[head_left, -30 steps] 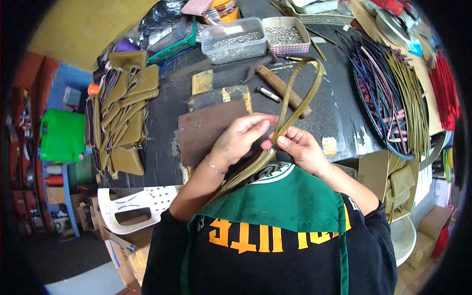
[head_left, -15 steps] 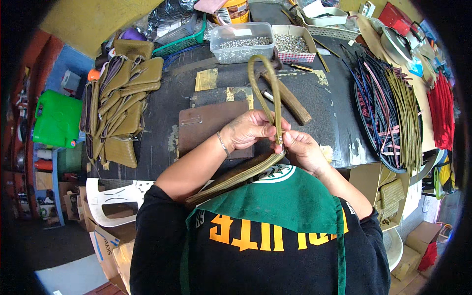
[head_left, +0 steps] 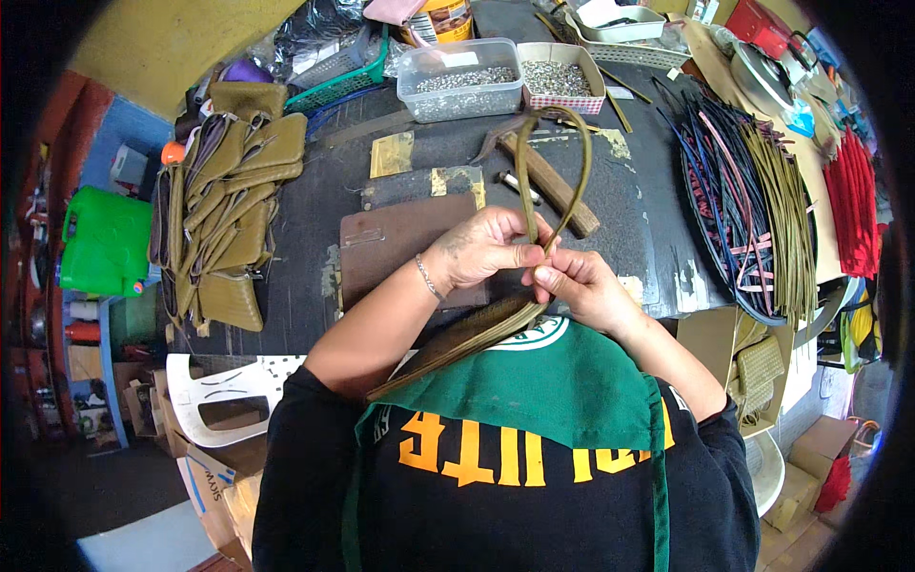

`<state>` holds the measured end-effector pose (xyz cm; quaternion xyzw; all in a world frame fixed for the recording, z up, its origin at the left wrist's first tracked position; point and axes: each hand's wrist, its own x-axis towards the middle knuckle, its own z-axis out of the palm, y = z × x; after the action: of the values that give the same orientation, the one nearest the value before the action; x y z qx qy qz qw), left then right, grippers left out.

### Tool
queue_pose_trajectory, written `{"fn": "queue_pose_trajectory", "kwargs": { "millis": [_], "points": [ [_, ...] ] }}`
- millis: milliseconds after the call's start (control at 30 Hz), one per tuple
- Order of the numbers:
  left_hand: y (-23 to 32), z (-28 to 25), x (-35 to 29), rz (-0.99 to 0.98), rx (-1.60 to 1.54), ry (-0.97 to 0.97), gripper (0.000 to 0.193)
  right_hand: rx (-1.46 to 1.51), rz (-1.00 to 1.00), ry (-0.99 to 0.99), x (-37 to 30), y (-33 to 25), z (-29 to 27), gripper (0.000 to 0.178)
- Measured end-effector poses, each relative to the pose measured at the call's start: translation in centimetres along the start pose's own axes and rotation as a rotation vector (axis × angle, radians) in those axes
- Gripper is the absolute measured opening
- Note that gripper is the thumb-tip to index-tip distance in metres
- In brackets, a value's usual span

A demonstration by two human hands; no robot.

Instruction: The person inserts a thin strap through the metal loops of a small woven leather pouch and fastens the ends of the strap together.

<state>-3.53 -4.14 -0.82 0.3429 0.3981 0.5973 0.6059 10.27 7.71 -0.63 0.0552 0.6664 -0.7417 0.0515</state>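
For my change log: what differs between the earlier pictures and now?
The looped olive strap leaned right, then swung left; now its loop tips partway back right, spread wider. The left hand and right hand remain at its base; the wooden piece lies unmoved.

The held strap is between pouches left and strap bundle right, tub and box behind
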Motion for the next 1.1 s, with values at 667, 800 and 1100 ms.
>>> {"fn": "queue_pose_trajectory", "kwargs": {
  "millis": [667, 800, 1100],
  "points": [
    [-0.8, 2.8, 1.2, -0.023, -0.101, -0.047, 0.079, 0.13, -0.249, 0.313, -2.7, -0.4, 1.1, 0.016],
    [-1.7, 2.9, 1.2, -0.05, 0.381, -0.313, 0.082, 0.293, -0.37, 0.647, -3.1, -1.2, -2.7, 0.017],
    [-0.6, 5.8, 6.2, -0.185, 0.113, 0.133, 0.04, -0.474, -0.202, 0.976, 1.4, -4.5, -10.1, 0.022]
  ]
}}
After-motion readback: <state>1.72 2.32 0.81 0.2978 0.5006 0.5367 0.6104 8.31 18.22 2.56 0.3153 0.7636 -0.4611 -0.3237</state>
